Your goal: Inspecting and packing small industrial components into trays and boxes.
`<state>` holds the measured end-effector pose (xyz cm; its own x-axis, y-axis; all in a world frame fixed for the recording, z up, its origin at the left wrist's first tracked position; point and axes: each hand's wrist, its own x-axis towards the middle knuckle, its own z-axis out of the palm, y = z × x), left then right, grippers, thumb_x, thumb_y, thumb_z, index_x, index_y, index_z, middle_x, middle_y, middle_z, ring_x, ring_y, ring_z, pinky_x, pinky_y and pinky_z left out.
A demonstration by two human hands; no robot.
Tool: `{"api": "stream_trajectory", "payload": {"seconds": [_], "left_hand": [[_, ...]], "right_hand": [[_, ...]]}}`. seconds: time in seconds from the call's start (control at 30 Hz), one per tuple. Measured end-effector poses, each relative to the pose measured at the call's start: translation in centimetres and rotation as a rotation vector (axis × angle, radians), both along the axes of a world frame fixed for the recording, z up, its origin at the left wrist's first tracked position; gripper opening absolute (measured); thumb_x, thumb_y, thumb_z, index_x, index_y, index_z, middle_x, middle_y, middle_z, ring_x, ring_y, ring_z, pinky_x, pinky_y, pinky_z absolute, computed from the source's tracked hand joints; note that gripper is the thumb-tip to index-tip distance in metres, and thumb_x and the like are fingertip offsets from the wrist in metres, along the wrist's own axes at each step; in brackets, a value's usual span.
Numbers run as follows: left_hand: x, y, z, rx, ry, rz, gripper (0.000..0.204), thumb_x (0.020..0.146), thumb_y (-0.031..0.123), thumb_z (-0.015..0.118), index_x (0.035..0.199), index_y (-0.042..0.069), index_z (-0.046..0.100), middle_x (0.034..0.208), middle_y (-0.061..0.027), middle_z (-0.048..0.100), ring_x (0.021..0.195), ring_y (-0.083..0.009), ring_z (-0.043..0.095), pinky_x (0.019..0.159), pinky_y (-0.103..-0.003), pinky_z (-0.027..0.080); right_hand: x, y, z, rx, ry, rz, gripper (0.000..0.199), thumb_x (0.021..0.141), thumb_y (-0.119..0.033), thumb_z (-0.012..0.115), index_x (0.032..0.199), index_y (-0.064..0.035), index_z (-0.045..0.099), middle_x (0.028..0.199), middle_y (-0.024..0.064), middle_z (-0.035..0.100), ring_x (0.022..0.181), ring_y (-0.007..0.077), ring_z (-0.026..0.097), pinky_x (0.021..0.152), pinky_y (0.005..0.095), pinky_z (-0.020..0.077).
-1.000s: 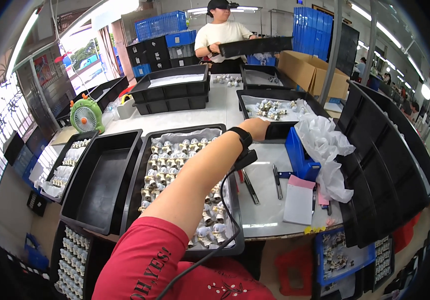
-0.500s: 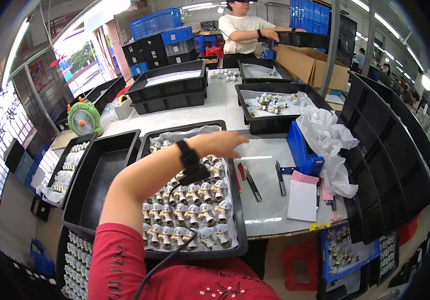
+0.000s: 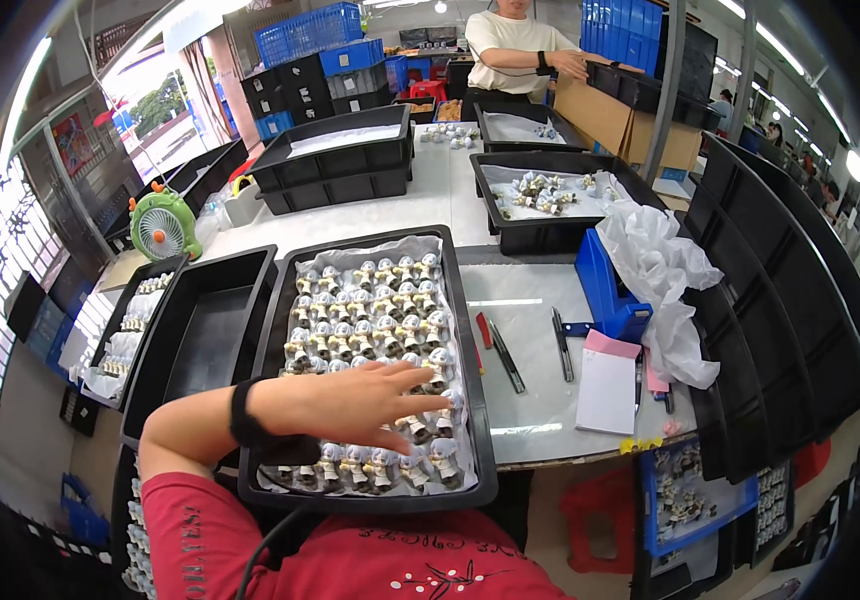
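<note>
"In the head view, how much is laid out?"

"Most of the near black tray (image 3: 466, 335), it seems: small pale-headed figurines (image 3: 360, 335) lie in rows on its white lining, from the far end to the near one. The left hand (image 3: 345, 404) and forearm hide part of the middle and lower rows, so a full count cannot be made."

"Is that hand gripping anything?"

"Its fingers are spread, and nothing shows between them. Whether the palm touches the figurines below cannot be told. The right hand is out of sight."

"And what is left unsorted?"

"A loose heap (image 3: 547, 193) of similar pieces, jumbled in the farther black tray (image 3: 540, 240), beyond the near one and to its right."
</note>
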<state>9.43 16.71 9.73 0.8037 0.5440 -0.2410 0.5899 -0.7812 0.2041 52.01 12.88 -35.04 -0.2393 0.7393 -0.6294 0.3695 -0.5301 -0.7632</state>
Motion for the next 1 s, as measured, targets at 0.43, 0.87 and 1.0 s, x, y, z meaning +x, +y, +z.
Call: {"api": "stream_trajectory", "payload": {"seconds": [0.43,0.87,1.0], "left_hand": [[-11.5,-11.0,3.9,-0.183,-0.212,0.834,0.059,0.081,0.029,0.066,0.130,0.006,0.043,0.133,-0.0174,0.041,0.117,-0.0335,0.046,0.095,-0.035,0.038],[-18.3,-11.2,-3.7,-0.195,-0.294,1.307,0.092,0.080,0.039,0.066,0.138,-0.009,0.013,0.140,-0.0283,0.027,0.133,-0.0327,0.026,0.107,-0.034,0.024],[-17.6,-9.4,-4.2,-0.442,-0.354,1.415,0.110,0.080,0.045,0.064,0.136,-0.009,-0.013,0.139,-0.0326,0.023,0.133,-0.0315,0.023,0.107,-0.032,0.019]], "right_hand": [[-1.5,0.2,-1.4,-0.036,-0.014,0.043,0.028,0.087,-0.027,0.054,0.104,-0.0055,0.059,0.096,0.0069,0.062,0.083,0.0181,0.058,0.073,0.0350,0.0465],[-5.4,3.8,-1.8,-0.054,-0.029,0.115,0.029,0.087,-0.027,0.054,0.106,-0.0051,0.059,0.097,0.0074,0.062,0.084,0.0188,0.058,0.073,0.0355,0.0467],[-7.7,6.5,-2.3,-0.082,-0.021,0.143,0.030,0.087,-0.027,0.053,0.106,-0.0050,0.058,0.098,0.0075,0.062,0.084,0.0191,0.058,0.073,0.0357,0.0467]]}}
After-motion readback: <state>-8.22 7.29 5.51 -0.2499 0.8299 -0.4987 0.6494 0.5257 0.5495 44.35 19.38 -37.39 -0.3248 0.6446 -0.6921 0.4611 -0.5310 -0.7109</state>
